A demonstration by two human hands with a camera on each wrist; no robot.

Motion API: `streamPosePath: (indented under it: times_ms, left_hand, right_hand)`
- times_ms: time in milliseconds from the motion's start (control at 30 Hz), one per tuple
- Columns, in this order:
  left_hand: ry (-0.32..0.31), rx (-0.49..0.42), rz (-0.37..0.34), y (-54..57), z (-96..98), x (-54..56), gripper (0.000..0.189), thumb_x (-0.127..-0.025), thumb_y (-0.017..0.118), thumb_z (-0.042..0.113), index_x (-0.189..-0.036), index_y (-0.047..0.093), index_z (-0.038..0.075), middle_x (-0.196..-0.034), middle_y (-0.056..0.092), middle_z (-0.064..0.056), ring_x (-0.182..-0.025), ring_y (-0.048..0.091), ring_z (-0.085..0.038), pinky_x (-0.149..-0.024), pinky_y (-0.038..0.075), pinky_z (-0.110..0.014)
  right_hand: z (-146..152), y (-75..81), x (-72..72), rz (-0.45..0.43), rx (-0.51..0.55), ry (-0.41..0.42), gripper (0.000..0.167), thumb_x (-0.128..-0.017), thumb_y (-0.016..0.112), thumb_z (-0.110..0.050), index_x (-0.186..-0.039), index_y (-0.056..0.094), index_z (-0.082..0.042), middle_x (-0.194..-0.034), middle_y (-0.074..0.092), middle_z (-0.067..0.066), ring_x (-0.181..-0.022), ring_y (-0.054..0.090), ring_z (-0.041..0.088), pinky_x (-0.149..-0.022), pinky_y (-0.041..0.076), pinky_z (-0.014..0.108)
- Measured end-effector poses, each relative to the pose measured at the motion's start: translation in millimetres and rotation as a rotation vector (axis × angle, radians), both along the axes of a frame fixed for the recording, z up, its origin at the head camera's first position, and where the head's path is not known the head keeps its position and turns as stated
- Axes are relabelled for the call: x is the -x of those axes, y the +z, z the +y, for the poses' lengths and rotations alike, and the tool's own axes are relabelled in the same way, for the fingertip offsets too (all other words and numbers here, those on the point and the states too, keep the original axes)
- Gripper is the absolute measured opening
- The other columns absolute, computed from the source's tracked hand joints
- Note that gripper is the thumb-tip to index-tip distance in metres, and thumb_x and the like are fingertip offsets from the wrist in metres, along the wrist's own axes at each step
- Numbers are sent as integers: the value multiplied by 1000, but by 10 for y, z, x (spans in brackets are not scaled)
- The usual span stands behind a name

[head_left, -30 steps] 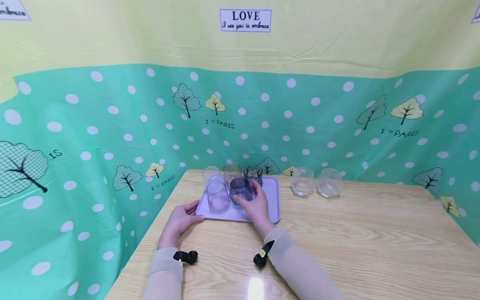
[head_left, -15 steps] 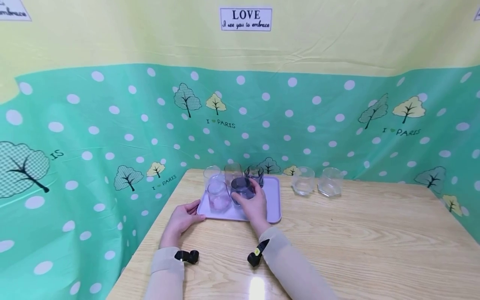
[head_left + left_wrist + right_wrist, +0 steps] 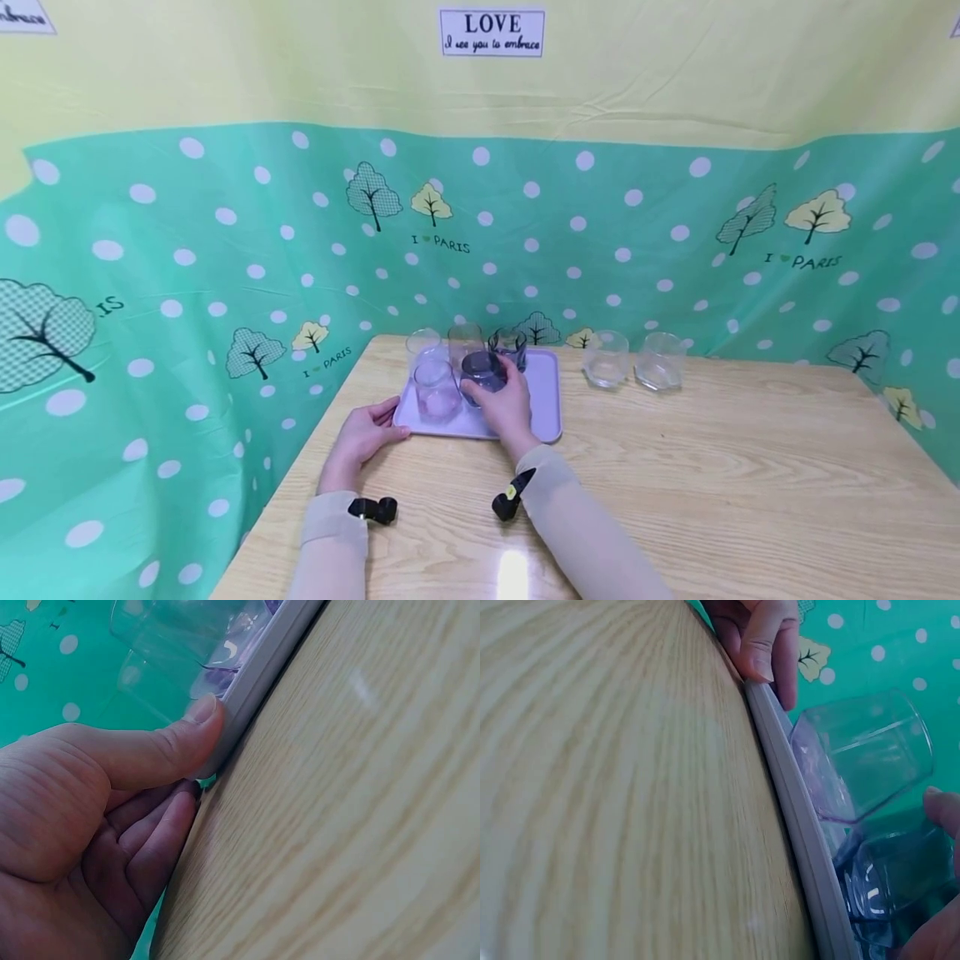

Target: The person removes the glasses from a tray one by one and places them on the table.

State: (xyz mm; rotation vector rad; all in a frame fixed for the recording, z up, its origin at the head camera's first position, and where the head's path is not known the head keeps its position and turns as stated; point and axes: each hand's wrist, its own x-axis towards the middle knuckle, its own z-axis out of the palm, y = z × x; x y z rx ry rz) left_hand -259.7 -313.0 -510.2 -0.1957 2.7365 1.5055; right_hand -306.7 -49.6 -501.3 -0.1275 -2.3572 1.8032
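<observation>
A lilac tray (image 3: pixel 549 408) lies at the table's far left, bearing several drinking glasses. My left hand (image 3: pixel 366 433) holds its near left corner; in the left wrist view the thumb (image 3: pixel 169 754) presses on the rim, fingers lower at the side. My right hand (image 3: pixel 507 408) grips a dark smoky glass (image 3: pixel 480 377) at the front of the tray, thumb on the left, fingers on the far right. Left of it stands a clear glass (image 3: pixel 437 393). Behind are another clear glass (image 3: pixel 423 343), a brownish glass (image 3: pixel 465 343) and a dark glass (image 3: pixel 507 343).
Two clear glasses (image 3: pixel 606 362) (image 3: pixel 660 364) stand on the wooden table (image 3: pixel 712 467) right of the tray. A green dotted curtain (image 3: pixel 247 233) hangs close behind and left of the table.
The right wrist and forearm have swung slightly left, the hand staying on the dark glass. My left hand and the tray have hardly moved.
</observation>
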Motion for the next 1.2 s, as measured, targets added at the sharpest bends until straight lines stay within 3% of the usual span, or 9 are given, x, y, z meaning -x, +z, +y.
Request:
streamPosePath:
  times_ms: [300,667,1200]
  left_hand:
    - [-14,-6,6,-8,-10,12,74,-87,91,14,-152,57,1,-152,57,-21,-143,54,-35,-119,44,-48]
    - [-9,-7,0,9,1,-10,75,-87,90,13,-153,56,1,-152,56,-21,-143,53,-34,-120,43,-48]
    - [-12,28,12,17,25,-27,75,-86,91,15,-151,58,0,-150,57,-21,-143,53,-36,-121,41,-50]
  right_hand:
    - [91,4,-13,28,-49,75,89,-84,93,-40,-154,49,-9,-154,53,23,-145,49,39,-126,35,49]
    - [74,-59,11,39,-82,51,90,-84,93,-41,-154,48,-8,-154,53,23,-144,50,40,-125,36,50]
    - [136,-22,6,45,-135,45,89,-81,95,-41,-149,48,-9,-147,59,23,-138,57,39,-121,43,50]
